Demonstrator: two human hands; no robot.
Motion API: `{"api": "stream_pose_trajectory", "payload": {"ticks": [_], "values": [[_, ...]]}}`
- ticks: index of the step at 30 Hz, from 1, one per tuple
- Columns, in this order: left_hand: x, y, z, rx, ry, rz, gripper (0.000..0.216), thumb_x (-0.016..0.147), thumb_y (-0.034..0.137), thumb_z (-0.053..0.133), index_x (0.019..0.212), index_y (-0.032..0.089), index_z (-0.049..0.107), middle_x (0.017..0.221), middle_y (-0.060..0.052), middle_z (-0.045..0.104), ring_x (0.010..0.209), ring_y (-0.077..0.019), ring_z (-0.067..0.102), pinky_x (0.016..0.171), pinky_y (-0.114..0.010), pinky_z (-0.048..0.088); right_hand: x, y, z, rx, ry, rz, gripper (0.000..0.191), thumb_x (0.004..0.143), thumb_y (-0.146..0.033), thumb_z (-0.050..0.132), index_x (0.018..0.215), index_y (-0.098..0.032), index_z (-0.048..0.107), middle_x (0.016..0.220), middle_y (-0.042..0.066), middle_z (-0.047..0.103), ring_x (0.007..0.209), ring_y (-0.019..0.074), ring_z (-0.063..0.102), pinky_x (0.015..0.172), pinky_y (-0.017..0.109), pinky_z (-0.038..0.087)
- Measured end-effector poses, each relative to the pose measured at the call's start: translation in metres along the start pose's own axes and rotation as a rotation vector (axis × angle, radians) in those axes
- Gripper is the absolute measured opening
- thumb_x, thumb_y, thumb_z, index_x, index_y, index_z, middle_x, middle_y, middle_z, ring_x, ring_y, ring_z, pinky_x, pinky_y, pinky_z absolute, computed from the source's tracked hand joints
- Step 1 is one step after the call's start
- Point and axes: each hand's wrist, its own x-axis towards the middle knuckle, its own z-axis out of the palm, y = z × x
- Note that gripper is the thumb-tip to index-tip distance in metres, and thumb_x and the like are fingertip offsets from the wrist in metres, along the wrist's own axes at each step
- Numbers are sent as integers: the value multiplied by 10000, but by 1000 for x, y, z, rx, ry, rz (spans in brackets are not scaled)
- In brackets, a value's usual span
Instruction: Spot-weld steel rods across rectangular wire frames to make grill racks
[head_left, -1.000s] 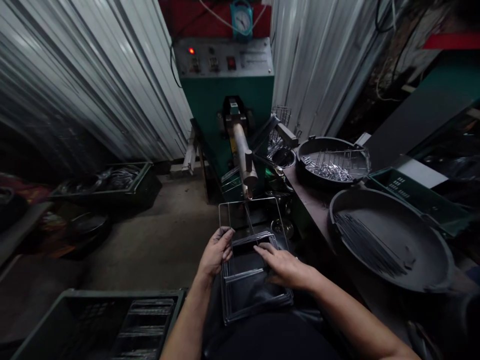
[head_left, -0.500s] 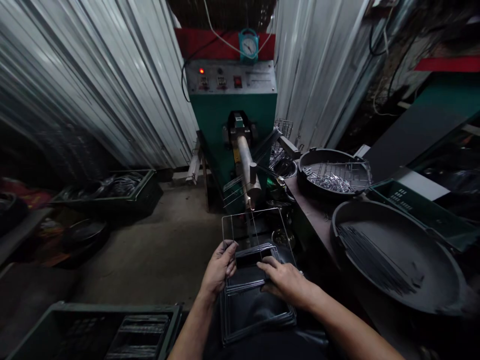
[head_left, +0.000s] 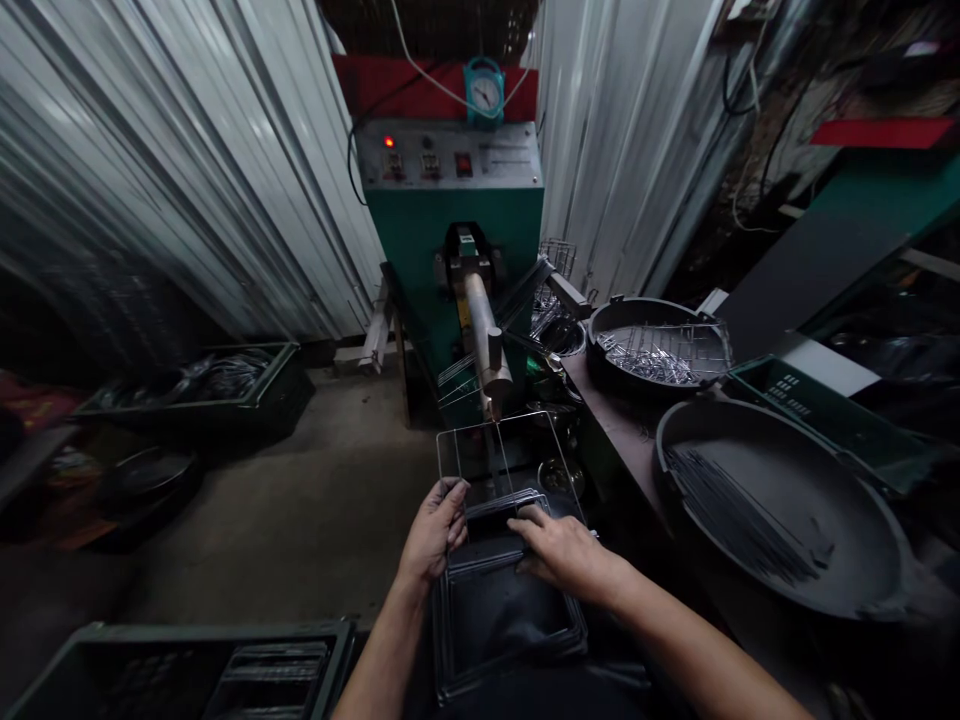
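A rectangular wire frame (head_left: 501,452) juts forward under the tip of the green welding machine's arm (head_left: 484,340). My left hand (head_left: 435,528) pinches the frame's near left corner, fingers curled round the wire. My right hand (head_left: 564,550) lies on the frame's near right side, fingers pressed down on the wire. Below both hands a stack of the same wire frames (head_left: 504,615) rests on my lap.
A round black pan (head_left: 780,515) with thin straight wires sits at right; behind it a second pan (head_left: 656,345) holds welded wire pieces. A green crate (head_left: 195,675) with frames is at lower left, another crate (head_left: 206,385) stands by the corrugated wall.
The view has tilted up and then shifted a little. Both hands stay on the wire frame, holding it under the machine's arm; the frame has barely moved.
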Motion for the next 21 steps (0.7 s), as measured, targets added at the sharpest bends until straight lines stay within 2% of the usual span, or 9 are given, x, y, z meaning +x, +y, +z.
{"api": "stream_pose_trajectory", "payload": {"ticks": [11,14,17,19,21], "values": [[1,1,0,21,-9,18,278,679,407,600,769,195,444,403,128,304,263,-2,199,268,-112,179,3,9,12,46,45,-34,566,752,-297,579,1265,-231,348,1222,93,450,947,232,545,728,327,461],[11,8,2,15,-24,39,281,678,401,604,770,194,438,412,128,299,262,-1,201,269,-112,172,11,18,7,84,68,-54,597,746,-338,577,1279,-228,333,1227,101,444,976,225,534,761,328,448],[32,19,5,12,-45,63,284,669,395,613,763,195,434,407,131,287,257,-3,208,271,-116,172,20,32,-3,177,177,-57,661,703,-404,608,1276,-213,338,1158,95,502,960,217,541,770,320,439],[48,27,6,22,-40,73,292,658,393,622,759,193,434,410,130,292,258,-3,217,274,-117,170,25,47,-10,258,277,-53,507,712,-361,610,1169,-203,458,1043,70,563,890,189,561,742,291,438],[65,34,7,36,-35,87,302,647,393,631,758,190,437,417,128,301,264,-2,232,280,-116,174,29,65,-15,339,369,-44,222,752,-288,570,951,-190,566,896,42,593,794,155,566,697,258,434]]}}
